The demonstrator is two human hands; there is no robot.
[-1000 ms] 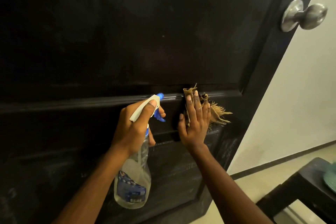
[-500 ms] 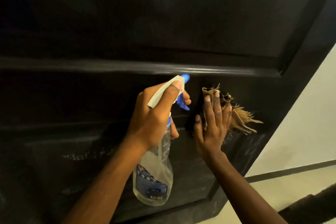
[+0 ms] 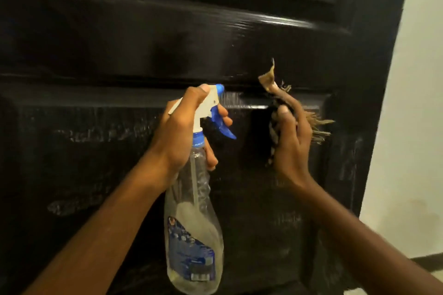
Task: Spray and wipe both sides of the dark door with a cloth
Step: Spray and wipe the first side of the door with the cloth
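Where lit, door (image 3: 124, 38) glossy, perhaps damp-streaked

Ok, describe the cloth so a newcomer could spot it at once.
Take the dark door filling the view, then its right side by the pale wall. There the right hand grips a bunched tan cloth. Its frayed fringe sets it apart from the clear spray bottle in the left hand.

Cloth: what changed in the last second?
The right hand went from pressing the cloth flat on the door to bunching it in curled fingers. The left hand still grips the bottle, nozzle toward the door.
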